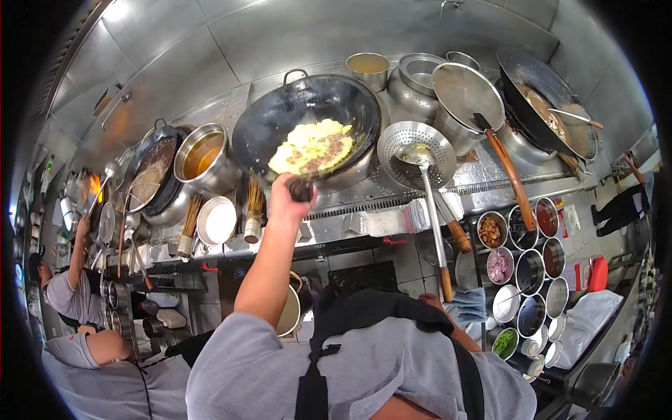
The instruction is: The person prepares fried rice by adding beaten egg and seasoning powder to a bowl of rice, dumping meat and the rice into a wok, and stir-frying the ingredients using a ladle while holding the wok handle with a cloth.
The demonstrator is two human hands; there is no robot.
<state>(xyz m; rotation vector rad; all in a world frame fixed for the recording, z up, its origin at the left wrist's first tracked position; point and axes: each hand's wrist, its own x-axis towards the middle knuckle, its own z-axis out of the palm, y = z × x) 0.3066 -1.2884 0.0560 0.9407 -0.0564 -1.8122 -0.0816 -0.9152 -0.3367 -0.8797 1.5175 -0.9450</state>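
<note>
Yellow, egg-like food [308, 143] mixed with brown pieces [341, 145] is lying in the black wok [262, 115]. It is looking largely set, suggesting that cooking is well along; all the food in that wok is sitting unserved. The person's left hand [283, 198] is closing its grip around the dark handle [302, 190] at the near rim. The right hand [430, 299] is hanging near the blue cloth [467, 308]; whether its grip is wide or narrow, one cannot tell. A ladle [428, 192] is resting in the perforated strainer [392, 140]. No brand, label or writing is showing legibly.
</note>
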